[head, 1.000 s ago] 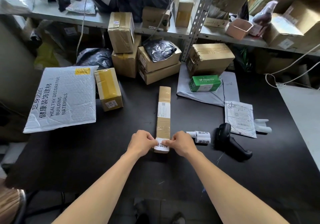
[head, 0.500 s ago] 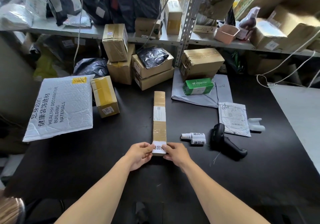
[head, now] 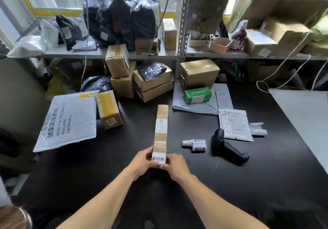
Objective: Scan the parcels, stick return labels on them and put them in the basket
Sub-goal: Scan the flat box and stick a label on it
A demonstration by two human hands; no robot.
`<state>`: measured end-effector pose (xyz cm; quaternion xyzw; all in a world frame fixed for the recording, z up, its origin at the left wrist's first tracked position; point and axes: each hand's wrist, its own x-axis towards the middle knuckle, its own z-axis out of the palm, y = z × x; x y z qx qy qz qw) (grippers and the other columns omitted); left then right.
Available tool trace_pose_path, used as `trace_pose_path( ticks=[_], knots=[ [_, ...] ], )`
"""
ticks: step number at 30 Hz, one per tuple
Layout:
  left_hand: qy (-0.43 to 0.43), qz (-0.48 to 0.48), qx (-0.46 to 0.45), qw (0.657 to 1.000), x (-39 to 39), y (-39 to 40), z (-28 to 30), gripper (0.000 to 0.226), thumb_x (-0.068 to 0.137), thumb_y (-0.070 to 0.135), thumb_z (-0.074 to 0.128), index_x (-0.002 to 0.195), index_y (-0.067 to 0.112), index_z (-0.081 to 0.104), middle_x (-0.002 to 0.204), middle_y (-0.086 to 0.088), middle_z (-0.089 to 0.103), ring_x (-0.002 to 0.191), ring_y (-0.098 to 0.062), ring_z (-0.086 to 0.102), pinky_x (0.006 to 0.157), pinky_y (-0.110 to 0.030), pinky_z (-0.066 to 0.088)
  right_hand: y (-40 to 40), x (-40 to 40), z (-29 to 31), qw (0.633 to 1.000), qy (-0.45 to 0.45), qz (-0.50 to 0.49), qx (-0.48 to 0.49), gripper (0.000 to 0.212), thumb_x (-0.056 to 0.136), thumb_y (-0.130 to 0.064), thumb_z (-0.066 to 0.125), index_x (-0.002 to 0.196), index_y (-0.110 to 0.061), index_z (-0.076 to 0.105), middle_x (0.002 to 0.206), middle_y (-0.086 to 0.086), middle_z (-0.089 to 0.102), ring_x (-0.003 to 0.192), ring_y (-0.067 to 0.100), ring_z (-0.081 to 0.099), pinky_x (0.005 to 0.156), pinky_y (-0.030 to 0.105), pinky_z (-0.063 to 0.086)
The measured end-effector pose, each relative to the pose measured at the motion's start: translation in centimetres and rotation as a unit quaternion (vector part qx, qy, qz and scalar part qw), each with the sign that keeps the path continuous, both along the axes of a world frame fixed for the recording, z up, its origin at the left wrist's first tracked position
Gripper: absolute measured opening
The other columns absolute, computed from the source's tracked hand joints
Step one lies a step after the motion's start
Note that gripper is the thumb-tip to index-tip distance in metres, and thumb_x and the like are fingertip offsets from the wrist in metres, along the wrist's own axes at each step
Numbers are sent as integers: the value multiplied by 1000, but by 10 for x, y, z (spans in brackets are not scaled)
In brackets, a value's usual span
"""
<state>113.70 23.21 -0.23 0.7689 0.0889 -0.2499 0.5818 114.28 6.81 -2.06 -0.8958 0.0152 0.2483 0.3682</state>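
A long narrow cardboard parcel (head: 160, 133) is shown lying flat on the black table (head: 88, 172), its length running from 6 o'clock toward 12 o'clock at the centre of the view. A white return label (head: 158, 158) printed with black characters is seen on the near end of the parcel's top face. That near end is gripped from the 9 o'clock side by the left hand (head: 142, 161), its fingers curled round the edge of the box, and from the 3 o'clock side by the right hand (head: 174, 166), whose thumb is laid at the lower corner of the label. At 3 o'clock of the parcel, well apart from it, two small rolls of labels (head: 197, 144) are laid side by side, and just beyond them a black handheld scanner (head: 228, 149) is laid on its side. Farther toward 2 o'clock a grey poly mailer with a shipping label (head: 234, 125) is seen, with a white scanner cradle (head: 258, 129) beside it. At 10 o'clock a large white padded envelope (head: 69, 120) is spread flat, with a small taped carton (head: 108, 109) touching its right edge. At 12 o'clock stacked cartons (head: 152, 85) are set before the metal shelf (head: 159, 55), and at 1 o'clock a green box (head: 197, 95) is placed on a grey bag (head: 221, 101).
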Motion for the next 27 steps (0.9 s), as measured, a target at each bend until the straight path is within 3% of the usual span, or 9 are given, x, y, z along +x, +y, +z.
trace_pose_path(
  ticks=[5, 10, 13, 16, 19, 22, 27],
  knots=[
    [-15, 39, -21, 999, -16, -14, 2, 76, 84, -5, 73, 150, 21, 43, 129, 2, 67, 117, -9, 64, 102, -30, 51, -18, -21, 2, 999, -42, -27, 15, 37, 85, -28, 76, 121, -27, 70, 113, -4, 73, 105, 18, 67, 91, 36, 54],
    [-78, 35, -53, 995, -26, -65, 23, 77, 79, -11, 75, 146, 16, 48, 133, -2, 65, 116, -9, 64, 90, -19, 54, -71, -36, 25, 994, -100, -38, 15, 37, 86, -27, 74, 123, -24, 68, 115, 0, 72, 106, 21, 66, 90, 37, 53],
    [-97, -7, -55, 994, -34, -111, 34, 77, 77, -5, 79, 144, 22, 51, 124, 1, 70, 114, -9, 66, 97, -25, 53, -122, -53, 39, 991, -121, -48, 7, 36, 85, -23, 74, 121, -23, 70, 113, 1, 73, 105, 19, 67, 89, 31, 51],
    [-93, -46, -78, 991, -45, -171, 42, 73, 78, -10, 76, 141, 17, 53, 111, -5, 75, 106, -19, 71, 92, -31, 57, -182, -82, 54, 987, -132, -90, 3, 35, 86, -27, 73, 121, -27, 70, 112, -2, 74, 103, 17, 68, 90, 35, 54],
    [-79, -107, -103, 986, -61, -241, 53, 76, 79, -14, 73, 144, 16, 47, 105, -9, 75, 93, -13, 72, 80, -23, 57, -247, -120, 67, 978, -151, -141, -22, 38, 87, -30, 74, 124, -28, 68, 116, -2, 73, 106, 19, 68, 90, 34, 55],
    [-65, -173, -118, 976, -82, -313, 58, 78, 78, -13, 74, 147, 11, 45, 111, -18, 73, 95, -17, 71, 81, -22, 56, -309, -164, 77, 966, -149, -206, -44, 38, 87, -30, 74, 124, -23, 68, 119, 2, 71, 109, 21, 67, 91, 37, 55],
    [-31, -299, -134, 944, -130, -433, 64, 76, 83, -9, 72, 146, 21, 42, 102, -8, 77, 90, -10, 74, 75, -17, 55, -406, -248, 81, 934, -121, -331, -66, 43, 88, -29, 72, 130, -22, 65, 121, 7, 70, 113, 26, 63, 96, 37, 51]
  ],
)
